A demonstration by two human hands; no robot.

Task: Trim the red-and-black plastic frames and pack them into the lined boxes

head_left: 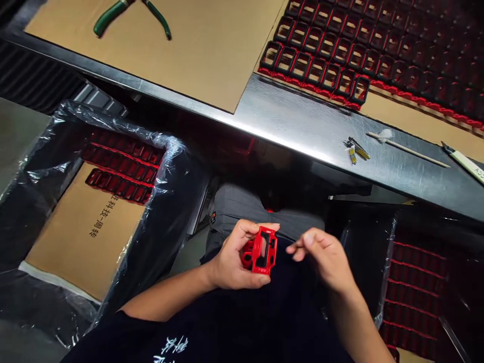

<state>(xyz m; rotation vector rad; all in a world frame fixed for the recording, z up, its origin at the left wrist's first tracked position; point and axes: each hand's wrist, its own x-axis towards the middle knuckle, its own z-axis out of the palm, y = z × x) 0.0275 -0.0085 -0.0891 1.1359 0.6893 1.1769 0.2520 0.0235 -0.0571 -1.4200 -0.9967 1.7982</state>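
My left hand (236, 257) grips a red plastic housing (271, 252) with a black-edged opening, held upright over my lap between thumb and fingers. A little to the right of it, apart from the housing, is my right hand (321, 254). Its thumb and index finger are pinched together and the other fingers are curled in. Whatever lies between those fingertips, if anything, is too small to make out.
Rows of red-and-black housings (321, 70) stand on the metal table (272, 111). Green-handled pliers (109, 17), small yellow-handled nippers (357, 151), a thin stick (412, 151) and a utility knife (463, 161) lie there. Plastic-lined bins (174, 151) with more housings flank me.
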